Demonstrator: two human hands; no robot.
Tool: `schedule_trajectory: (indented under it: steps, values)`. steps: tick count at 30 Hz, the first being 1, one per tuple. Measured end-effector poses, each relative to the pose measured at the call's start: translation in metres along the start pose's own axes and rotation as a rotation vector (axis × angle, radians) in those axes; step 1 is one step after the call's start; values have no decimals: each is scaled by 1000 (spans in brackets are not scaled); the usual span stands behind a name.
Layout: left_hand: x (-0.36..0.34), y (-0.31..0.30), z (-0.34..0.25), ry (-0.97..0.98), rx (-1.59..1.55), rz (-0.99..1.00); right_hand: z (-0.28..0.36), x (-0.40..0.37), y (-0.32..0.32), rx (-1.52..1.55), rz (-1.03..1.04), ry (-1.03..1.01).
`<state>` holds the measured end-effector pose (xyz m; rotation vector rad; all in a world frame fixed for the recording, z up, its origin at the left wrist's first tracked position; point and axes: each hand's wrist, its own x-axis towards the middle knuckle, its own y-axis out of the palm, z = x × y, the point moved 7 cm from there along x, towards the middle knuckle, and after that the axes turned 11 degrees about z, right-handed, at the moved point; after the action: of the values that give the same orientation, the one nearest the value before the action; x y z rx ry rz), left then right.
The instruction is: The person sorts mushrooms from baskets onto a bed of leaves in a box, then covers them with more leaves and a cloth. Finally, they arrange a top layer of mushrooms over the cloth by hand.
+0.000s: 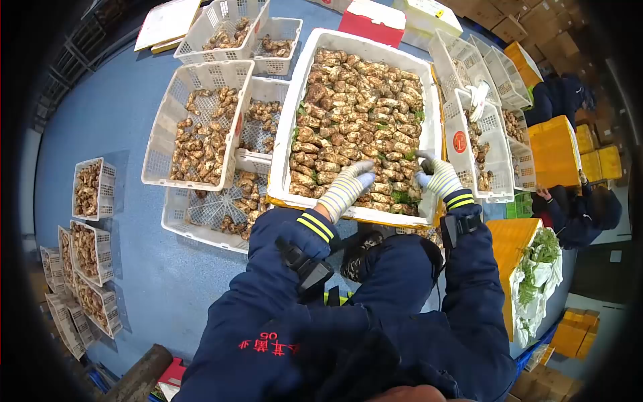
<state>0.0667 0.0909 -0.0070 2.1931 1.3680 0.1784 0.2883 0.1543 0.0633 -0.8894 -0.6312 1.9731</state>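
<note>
A big white foam box [288,127] in front of me is filled with brown mushrooms [358,100] and bits of green leaf. My left hand [348,187], in a striped knit glove, rests on the mushrooms at the box's near edge with the fingers spread. My right hand [435,175], gloved the same way, reaches into the near right corner of the box, fingers curled over the mushrooms there. Whether either hand grips a mushroom I cannot tell. My dark blue sleeves and knees fill the lower view.
White plastic crates [201,130] with mushrooms sit left of the box on the blue floor, more small crates [90,191] at far left. Crates [485,144] stand right of the box. Yellow boxes [552,151] and a crouching person [579,214] are at right.
</note>
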Motion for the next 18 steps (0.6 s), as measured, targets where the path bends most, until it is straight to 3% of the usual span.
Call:
schedule_trajectory:
  steps: [4,7,9,11,13,15,18]
  values:
    - [-16,22,-8,-279,-90,-9,36,10,24,108,144,-117]
    - [-5,32,-1,-150,-324,181,42,20,42,367,215,-78]
    - [-19,33,-12,-253,-388,9,46,13,32,-14,97,-10]
    - [-3,14,13,-165,-416,1,4,20,46,-633,181,68]
    - [-4,8,7,-84,-437,-30,-21,20,64,-996,274,124]
    - [-7,5,-1,-10,-486,-64,-25,17,75,-1122,207,123]
    - [-4,4,6,-66,-417,-12,-56,30,89,-1186,140,100]
